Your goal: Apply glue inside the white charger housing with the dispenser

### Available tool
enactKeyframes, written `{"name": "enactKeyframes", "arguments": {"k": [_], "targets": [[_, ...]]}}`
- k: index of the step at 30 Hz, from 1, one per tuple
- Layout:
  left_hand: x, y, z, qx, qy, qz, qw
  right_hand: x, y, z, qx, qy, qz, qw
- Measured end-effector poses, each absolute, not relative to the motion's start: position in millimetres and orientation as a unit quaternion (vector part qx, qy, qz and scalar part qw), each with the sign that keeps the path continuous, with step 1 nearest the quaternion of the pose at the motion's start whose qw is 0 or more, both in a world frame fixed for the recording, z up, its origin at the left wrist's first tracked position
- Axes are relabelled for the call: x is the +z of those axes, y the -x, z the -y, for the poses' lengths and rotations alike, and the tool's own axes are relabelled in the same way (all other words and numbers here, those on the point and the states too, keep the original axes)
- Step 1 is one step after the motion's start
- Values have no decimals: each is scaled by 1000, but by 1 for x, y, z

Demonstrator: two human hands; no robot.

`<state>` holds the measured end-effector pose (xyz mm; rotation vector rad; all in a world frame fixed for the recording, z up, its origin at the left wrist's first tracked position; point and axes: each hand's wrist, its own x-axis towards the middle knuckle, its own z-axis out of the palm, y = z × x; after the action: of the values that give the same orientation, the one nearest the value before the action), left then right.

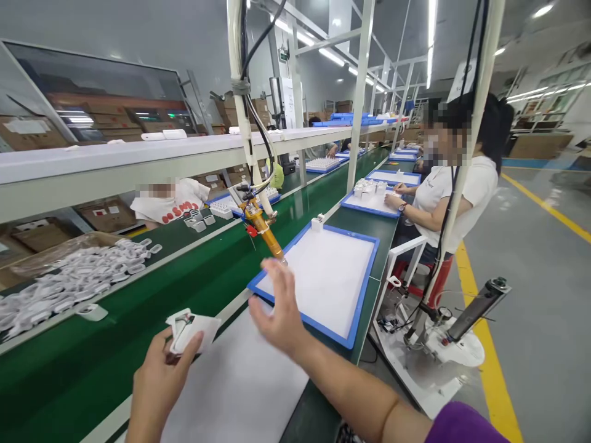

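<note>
My left hand (pixel 159 375) is closed on a white plastic housing (pixel 198 332), gripped between thumb and fingers above the green belt's near edge. An opening on the housing's upper left shows small parts inside, too small to name. My right hand (pixel 281 317) is raised with its fingers apart, and nothing shows in it. Just beyond its fingertips hangs a gold powered screwdriver (pixel 263 227), tilted, tip downward; whether they touch I cannot tell. Behind that hand lies a blue-rimmed tray (pixel 364 289) with a white liner and one small white part (pixel 317 223) at its far corner.
A green conveyor belt (pixel 124 344) runs away from me. Many white plastic pieces (pixel 78 277) are heaped on its far left side. A white sheet (pixel 231 387) covers the near bench. A co-worker (pixel 452 197) sits to the right by another tray. A pole (pixel 362 92) stands ahead.
</note>
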<state>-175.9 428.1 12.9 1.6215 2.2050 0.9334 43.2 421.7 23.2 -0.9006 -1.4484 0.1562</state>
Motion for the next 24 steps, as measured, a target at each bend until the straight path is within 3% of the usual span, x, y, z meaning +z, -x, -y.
{"name": "enactKeyframes", "arguments": {"k": [4, 11, 17, 24], "targets": [[5, 139, -416, 372, -543, -714, 237, -8, -28, -384, 105, 315, 711, 620], [-43, 91, -391, 435, -590, -559, 389, -31, -35, -396, 125, 350, 677, 635], [-50, 76, -377, 350, -718, -494, 343, -29, -88, -413, 217, 404, 647, 609], [-68, 103, -410, 299, -749, -563, 180, -55, -209, -484, 271, 523, 588, 554]]}}
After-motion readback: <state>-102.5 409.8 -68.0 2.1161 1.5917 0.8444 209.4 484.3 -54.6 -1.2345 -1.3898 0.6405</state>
